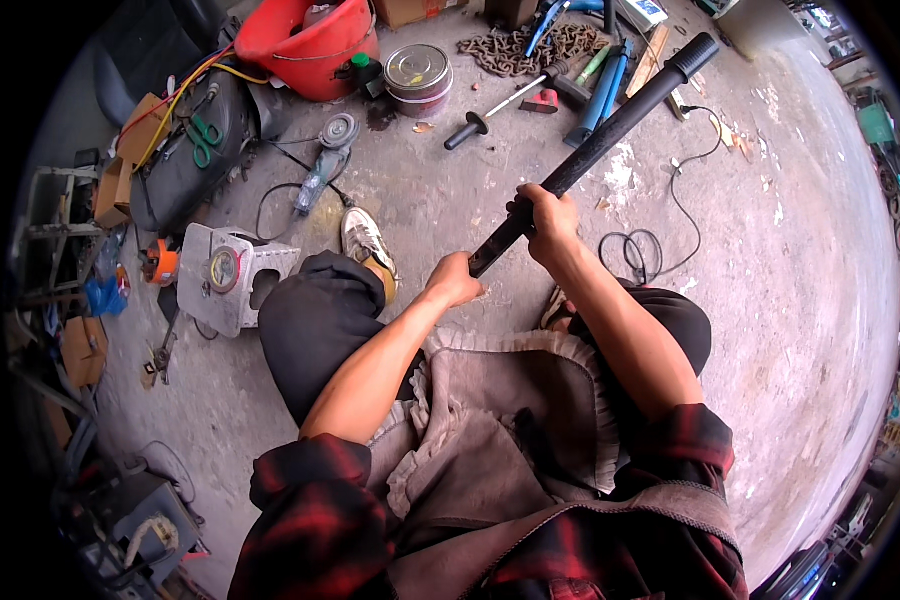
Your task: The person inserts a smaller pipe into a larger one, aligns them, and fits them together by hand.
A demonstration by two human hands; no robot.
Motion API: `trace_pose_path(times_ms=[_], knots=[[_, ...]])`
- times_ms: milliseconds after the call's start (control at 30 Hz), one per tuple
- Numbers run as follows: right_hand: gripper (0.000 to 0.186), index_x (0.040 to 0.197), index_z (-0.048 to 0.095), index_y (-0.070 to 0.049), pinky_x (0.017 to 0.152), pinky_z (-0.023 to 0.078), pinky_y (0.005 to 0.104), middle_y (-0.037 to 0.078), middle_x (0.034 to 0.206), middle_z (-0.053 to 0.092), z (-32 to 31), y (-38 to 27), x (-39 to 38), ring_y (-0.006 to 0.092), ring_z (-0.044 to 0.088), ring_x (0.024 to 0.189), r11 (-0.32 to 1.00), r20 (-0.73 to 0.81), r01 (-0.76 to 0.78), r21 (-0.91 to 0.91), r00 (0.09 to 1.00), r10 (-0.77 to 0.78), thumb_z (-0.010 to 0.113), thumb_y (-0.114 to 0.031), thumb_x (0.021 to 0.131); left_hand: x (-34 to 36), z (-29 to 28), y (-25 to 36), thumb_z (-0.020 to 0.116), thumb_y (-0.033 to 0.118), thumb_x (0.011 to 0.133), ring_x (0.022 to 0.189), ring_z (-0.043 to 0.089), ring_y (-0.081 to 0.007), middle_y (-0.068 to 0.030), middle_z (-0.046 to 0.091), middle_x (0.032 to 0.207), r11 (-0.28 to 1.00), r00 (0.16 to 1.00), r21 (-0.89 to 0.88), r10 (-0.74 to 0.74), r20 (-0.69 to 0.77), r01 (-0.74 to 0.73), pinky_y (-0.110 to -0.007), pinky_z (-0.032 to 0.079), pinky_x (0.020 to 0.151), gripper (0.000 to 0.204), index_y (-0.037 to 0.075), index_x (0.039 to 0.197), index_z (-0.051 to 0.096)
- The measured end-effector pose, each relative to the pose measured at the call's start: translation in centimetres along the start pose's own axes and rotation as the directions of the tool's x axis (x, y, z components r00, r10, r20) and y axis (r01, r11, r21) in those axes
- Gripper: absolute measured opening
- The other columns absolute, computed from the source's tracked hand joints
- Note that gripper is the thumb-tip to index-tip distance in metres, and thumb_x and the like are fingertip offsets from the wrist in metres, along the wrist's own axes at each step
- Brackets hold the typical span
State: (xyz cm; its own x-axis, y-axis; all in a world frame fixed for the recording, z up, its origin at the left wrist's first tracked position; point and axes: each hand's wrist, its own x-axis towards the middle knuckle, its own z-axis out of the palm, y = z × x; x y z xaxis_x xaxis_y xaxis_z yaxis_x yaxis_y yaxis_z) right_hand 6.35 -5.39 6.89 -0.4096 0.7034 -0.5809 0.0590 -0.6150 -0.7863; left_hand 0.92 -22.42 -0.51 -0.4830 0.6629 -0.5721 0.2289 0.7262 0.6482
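A long black tube (615,130) with a ribbed grip at its far end slants up to the right in front of me. Its exact kind is hard to make out. My left hand (455,279) is closed round its near end, above the gap between my knees. Further up the shaft, my right hand (550,222) wraps round it, next to a small dark knob partly hidden by the fingers. Beyond the tube, on the concrete floor, are a blue tool (602,100) and a screwdriver-like tool with a black handle (467,130).
A rusty chain (505,52), a lidded tin (418,78) and a red bucket (310,50) stand or lie at the back. To the left are an angle grinder (327,165) and a grey plastic stool (210,300). A black cable (685,210) curls on the right.
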Motion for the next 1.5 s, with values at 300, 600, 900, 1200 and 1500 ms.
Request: trace_pose_path(times_ms=[300,600,900,1200,1500], knots=[[0.022,0.095,0.056,0.005,0.061,0.057,0.0357,0.013,0.081,0.066,-3.5,5.7,2.8,0.0242,0.068,0.068,0.981,-0.011,-0.040,-0.188,0.999,0.039,0.069,-0.006,0.081,2.9,4.3,-5.1,0.085,0.019,0.068,0.098,0.068,-0.0315,-0.0194,0.070,0.100,0.999,0.997,0.018,-0.042,0.059,0.041,-0.039,0.051,0.086,0.052,0.000,0.111,0.064],[0.022,0.100,0.057,0.001,0.073,0.060,0.0416,0.014,0.090,0.068,-7.1,13.4,6.9,0.0297,0.071,0.081,0.936,-0.086,-0.343,-0.081,0.938,0.336,0.069,-0.010,0.085,4.6,8.0,-9.4,0.081,0.023,0.078,0.113,0.063,-0.0369,-0.0212,0.067,0.117,0.972,0.965,0.135,-0.215,0.153,0.195,-0.043,0.051,0.094,0.048,0.004,0.119,0.064],[0.027,0.100,0.053,-0.004,0.066,0.057,0.0446,0.013,0.085,0.067,-9.6,22.2,11.3,0.0273,0.068,0.074,0.865,-0.215,-0.501,0.035,0.841,0.496,0.073,-0.009,0.082,6.5,9.7,-12.5,0.080,0.019,0.080,0.111,0.064,-0.0375,-0.0204,0.069,0.113,0.924,0.916,0.150,-0.373,0.150,0.351,-0.044,0.052,0.095,0.048,0.007,0.123,0.064],[0.033,0.099,0.059,-0.003,0.061,0.059,0.0456,0.008,0.087,0.064,-10.3,24.1,13.8,0.0249,0.065,0.073,0.858,-0.364,-0.494,-0.139,0.831,0.420,0.081,-0.019,0.079,7.6,11.9,-13.1,0.079,0.003,0.075,0.098,0.064,-0.0373,-0.0158,0.061,0.111,0.962,0.968,0.122,-0.233,-0.096,0.243,-0.044,0.053,0.087,0.045,0.005,0.118,0.067],[0.044,0.088,0.068,0.012,0.055,0.062,0.0448,0.018,0.090,0.070,-9.8,25.7,15.2,0.0288,0.071,0.071,0.675,-0.563,-0.499,-0.543,0.813,0.148,0.086,-0.025,0.074,7.6,12.6,-12.9,0.074,0.001,0.076,0.107,0.057,-0.0319,-0.0115,0.058,0.106,0.973,0.961,0.111,-0.173,-0.215,0.200,-0.042,0.049,0.093,0.041,0.012,0.115,0.071]])
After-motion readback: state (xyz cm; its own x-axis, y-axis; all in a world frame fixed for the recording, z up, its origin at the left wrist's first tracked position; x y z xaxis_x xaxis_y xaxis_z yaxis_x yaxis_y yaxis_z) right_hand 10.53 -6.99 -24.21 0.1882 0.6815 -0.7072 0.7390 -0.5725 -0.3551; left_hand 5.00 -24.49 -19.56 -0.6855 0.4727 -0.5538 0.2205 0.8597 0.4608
